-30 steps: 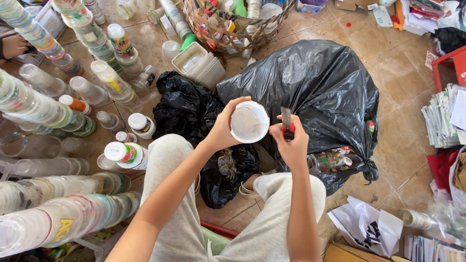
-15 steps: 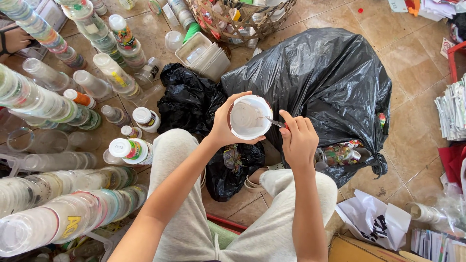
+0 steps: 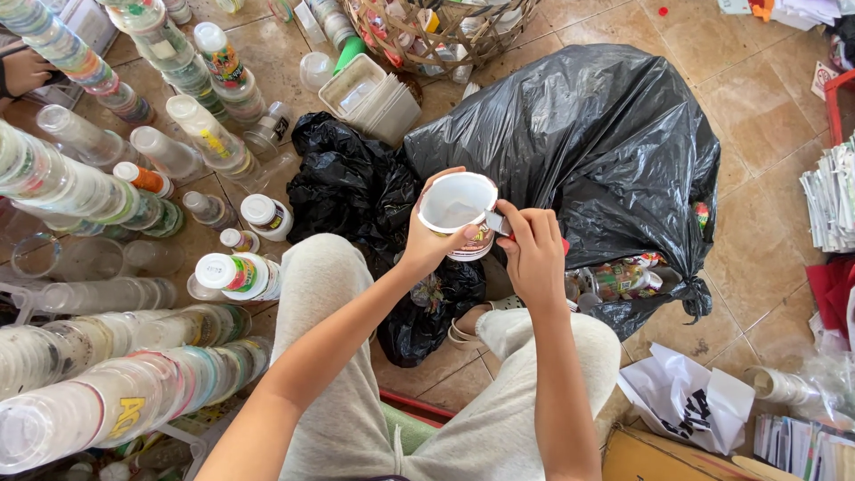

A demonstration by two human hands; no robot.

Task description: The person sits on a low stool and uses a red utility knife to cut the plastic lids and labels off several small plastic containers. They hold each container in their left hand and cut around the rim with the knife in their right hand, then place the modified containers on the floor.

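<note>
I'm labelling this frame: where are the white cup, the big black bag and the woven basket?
white cup (image 3: 454, 200), head view, inside wall.
big black bag (image 3: 597, 134), head view, top surface.
woven basket (image 3: 499, 40), head view, right rim.

Seen from above, a seated person in light grey trousers holds a white plastic cup (image 3: 458, 207) in the left hand (image 3: 426, 240), its open mouth facing up. The right hand (image 3: 532, 252) grips a small cutter with a red handle (image 3: 499, 224), its blade touching the cup's rim. Behind the hands lies a large, full black rubbish bag (image 3: 606, 142) on a tiled floor (image 3: 766, 116), with a smaller crumpled black bag (image 3: 352, 183) beside it. To the left lie long stacks of clear plastic cups (image 3: 98, 419) and several plastic bottles (image 3: 233, 274). A woven basket (image 3: 436, 36) stands at the top.
</note>
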